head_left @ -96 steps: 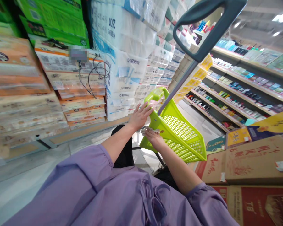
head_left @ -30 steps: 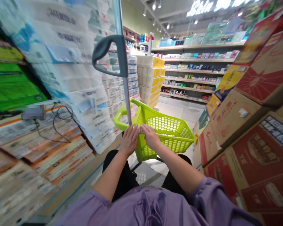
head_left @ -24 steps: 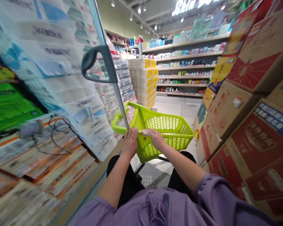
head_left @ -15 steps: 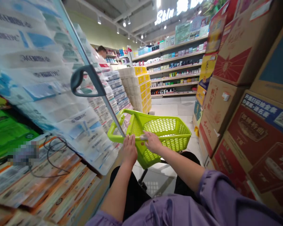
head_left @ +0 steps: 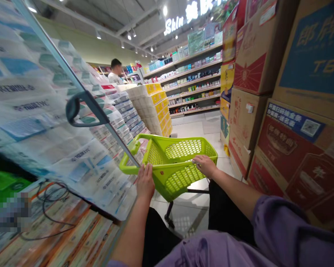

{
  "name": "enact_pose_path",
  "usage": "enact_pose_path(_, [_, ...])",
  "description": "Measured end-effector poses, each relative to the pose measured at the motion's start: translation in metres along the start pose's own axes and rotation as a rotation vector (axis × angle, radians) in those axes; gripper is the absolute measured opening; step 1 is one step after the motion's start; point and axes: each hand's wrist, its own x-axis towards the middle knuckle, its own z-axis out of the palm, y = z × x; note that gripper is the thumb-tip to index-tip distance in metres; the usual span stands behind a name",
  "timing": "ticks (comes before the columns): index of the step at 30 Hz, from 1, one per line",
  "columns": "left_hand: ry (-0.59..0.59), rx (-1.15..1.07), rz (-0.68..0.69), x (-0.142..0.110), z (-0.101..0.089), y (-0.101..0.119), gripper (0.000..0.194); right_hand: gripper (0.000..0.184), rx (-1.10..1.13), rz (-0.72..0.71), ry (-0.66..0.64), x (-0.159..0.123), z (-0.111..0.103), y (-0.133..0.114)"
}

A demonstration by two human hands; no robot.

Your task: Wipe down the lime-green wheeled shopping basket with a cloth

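Basket (head_left: 163, 182) under two hands
Left hand (head_left: 145, 183) lies open near the pole (head_left: 124, 144), likely steadying; right hand (head_left: 207, 167) pinches white wad (head_left: 194, 161) at rim.

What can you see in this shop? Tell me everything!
Cart basket: one, lime green, centre
Handle on a pole: one, dark grey, left of basket
Wipe, perhaps: one, whitish, in right fingertips
Paper packs: many, mostly white, left
Yellow-sided packs: one stack, behind basket
Green packs: uncountable, far left
Orange-striped packs: several, lower left
Cable: black, on those
Blurred thing: one, greyish, beside cable
Cartons: many, brown, red, blue, yellow, right
Shelves: several, pale, full, back
Sign: one, glowing white, top
Lights: several, white, ceiling
Floor: pale tiles
Other person: one, pale top, back
Sleeves: purple
Left hand, right hand: at basket rim
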Motion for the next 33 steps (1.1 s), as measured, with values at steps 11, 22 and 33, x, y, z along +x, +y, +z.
enact_pose_path(11, [-0.306, 0.104, -0.043, 0.036, 0.011, 0.009, 0.067, 0.029, -0.014, 0.184, -0.144, 0.026, 0.014, -0.059])
enact_pose_path(22, [-0.487, -0.156, 0.183, 0.018, 0.038, 0.08, 0.07, 0.035, 0.067, 0.064, -0.206, -0.012, 0.008, -0.082])
enact_pose_path(33, [-0.423, -0.269, -0.203, 0.006, 0.043, 0.09, 0.055, 0.037, 0.088, -0.247, -0.205, -0.039, -0.004, -0.058])
